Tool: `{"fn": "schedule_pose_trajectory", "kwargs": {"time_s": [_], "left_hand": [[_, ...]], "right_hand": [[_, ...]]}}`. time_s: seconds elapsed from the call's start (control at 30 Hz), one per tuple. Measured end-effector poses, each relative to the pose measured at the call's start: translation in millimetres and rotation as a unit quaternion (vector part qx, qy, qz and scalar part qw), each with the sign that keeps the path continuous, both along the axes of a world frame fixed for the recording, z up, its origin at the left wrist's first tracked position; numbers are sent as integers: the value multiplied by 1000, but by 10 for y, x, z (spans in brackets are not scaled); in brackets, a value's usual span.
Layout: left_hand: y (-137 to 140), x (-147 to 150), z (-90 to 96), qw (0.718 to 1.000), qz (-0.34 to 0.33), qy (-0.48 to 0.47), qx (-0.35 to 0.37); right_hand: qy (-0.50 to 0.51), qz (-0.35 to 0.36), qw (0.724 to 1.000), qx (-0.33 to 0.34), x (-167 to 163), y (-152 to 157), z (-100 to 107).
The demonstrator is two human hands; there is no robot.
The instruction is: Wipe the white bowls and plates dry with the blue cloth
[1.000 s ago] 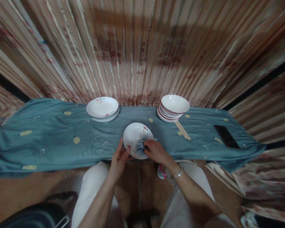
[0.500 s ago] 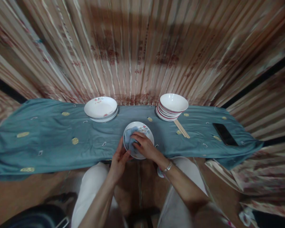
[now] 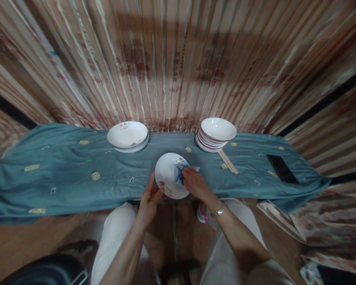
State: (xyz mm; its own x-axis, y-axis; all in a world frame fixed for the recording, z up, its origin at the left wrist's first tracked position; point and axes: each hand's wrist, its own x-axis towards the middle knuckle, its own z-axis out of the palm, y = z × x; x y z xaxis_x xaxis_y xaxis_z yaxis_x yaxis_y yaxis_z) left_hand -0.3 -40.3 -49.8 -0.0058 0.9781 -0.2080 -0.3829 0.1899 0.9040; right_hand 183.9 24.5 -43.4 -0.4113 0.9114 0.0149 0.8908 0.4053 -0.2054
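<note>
A white plate with a floral pattern (image 3: 167, 174) is at the front edge of the cloth-covered table, straight ahead of me. My left hand (image 3: 150, 197) grips its left rim, thumb on top and the other fingers at the side and partly hidden below. Bunched in my right hand (image 3: 195, 183) is a blue cloth (image 3: 179, 171), pressed on the plate's right side. One corner of the cloth sticks out past the rim.
Behind to the left stands a stack of plates (image 3: 127, 136); behind to the right, a stack of bowls (image 3: 216, 130). Chopsticks (image 3: 229, 162) lie beside the bowls, and a black phone (image 3: 282, 169) rests farther right. A teal tablecloth (image 3: 68, 170) covers the table; curtains (image 3: 166, 71) hang behind.
My right hand has moved the cloth from the plate's left and middle to its right side, uncovering the floral print at lower left. My left hand keeps its hold on the rim.
</note>
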Motion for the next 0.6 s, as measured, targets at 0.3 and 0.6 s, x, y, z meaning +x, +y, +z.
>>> {"fn": "schedule_pose_trajectory", "kwargs": {"time_s": [0.3,0.6], "left_hand": [[8,4,3,1000,1,-2,-19],[6,-28,-50,999,8,-34,-24]], "right_hand": [[97,99,978,-158,-6,-203,263],[363,98,915,-149,-392,-185,242]]}}
